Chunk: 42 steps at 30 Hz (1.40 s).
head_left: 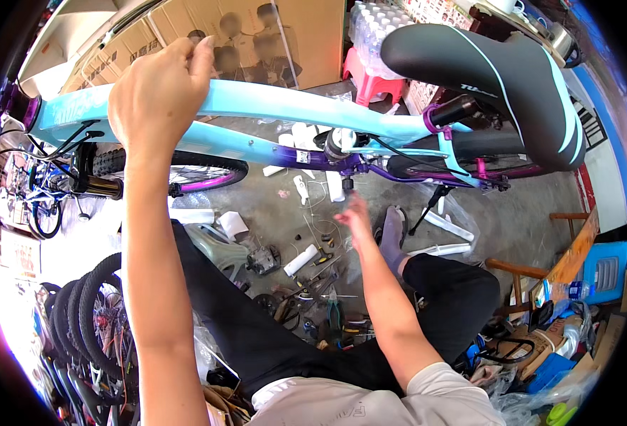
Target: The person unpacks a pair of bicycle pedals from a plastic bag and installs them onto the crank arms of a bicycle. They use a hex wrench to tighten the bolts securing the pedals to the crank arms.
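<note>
Head view: the left hand is wrapped over the turquoise bicycle top tube, which runs left to right; nearer the black cylindrical fitting under the purple bottom-bracket shell is the right hand, just below along its long axis, half curled and blurred, whether pinching one cannot tell

The right fingers are blurred, and the left hand hides part of the light-blue tube.

A pale beige-grey short-sleeved T-shirt with a small dark print; black trousers; a grey sock in a dark open shoe; fingers and forearms bare.
</note>
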Each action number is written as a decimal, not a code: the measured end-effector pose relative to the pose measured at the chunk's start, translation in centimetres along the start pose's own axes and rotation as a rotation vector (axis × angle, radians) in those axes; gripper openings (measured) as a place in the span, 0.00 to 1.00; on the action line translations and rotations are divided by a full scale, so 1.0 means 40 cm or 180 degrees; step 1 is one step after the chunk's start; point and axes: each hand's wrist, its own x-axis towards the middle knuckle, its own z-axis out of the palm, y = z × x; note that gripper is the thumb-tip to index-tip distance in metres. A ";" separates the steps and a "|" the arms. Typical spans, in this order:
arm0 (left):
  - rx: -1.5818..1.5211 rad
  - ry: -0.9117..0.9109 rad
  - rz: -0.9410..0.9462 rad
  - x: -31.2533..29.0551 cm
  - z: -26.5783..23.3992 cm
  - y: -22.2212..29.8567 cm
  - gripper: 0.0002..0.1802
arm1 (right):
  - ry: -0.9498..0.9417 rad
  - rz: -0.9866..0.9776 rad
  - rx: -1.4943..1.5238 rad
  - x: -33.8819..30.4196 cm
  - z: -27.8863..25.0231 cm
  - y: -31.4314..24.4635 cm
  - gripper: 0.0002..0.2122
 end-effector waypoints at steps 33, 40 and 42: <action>-0.0124 0.0172 0.0120 -0.013 -0.001 0.005 0.22 | 0.0924 -0.1425 0.0629 -0.115 -0.024 -0.129 0.15; -0.0140 0.0197 0.0155 -0.011 0.015 -0.007 0.26 | 0.1537 -0.1283 0.0196 -0.078 -0.056 -0.081 0.20; -0.0122 0.0167 0.0151 -0.011 0.015 -0.007 0.26 | 0.1199 -0.0873 -0.0222 -0.071 -0.044 -0.067 0.27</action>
